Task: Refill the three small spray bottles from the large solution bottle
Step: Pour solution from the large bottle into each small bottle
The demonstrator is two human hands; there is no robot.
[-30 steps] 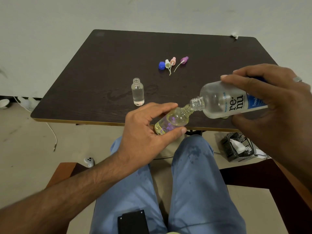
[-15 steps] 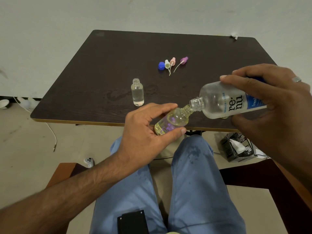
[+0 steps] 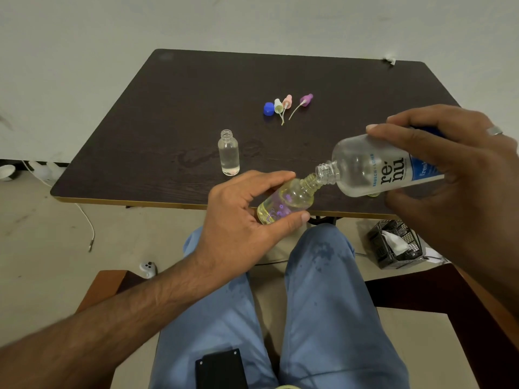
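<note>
My left hand (image 3: pixel 238 223) grips a small clear spray bottle (image 3: pixel 289 200), tilted with its open neck up and to the right, at the table's near edge. My right hand (image 3: pixel 455 175) holds the large solution bottle (image 3: pixel 373 167) tipped on its side, its mouth touching the small bottle's neck. A second small bottle (image 3: pixel 229 153) stands upright and uncapped on the dark table (image 3: pixel 168 113), with clear liquid in it. A yellowish bit of a third small bottle (image 3: pixel 373 195) peeks out below the large bottle.
A blue cap (image 3: pixel 268 108) and three spray tops, white (image 3: pixel 278 105), pink (image 3: pixel 287 101) and purple (image 3: pixel 305 99), lie together mid-table. On the floor are a black basket (image 3: pixel 393 245), a white controller (image 3: pixel 148 269) and a white cable (image 3: pixel 87 223). Wooden chair arms flank my legs.
Almost nothing has changed. Both hands keep the two bottles mouth to mouth; the large bottle has shifted very slightly.
</note>
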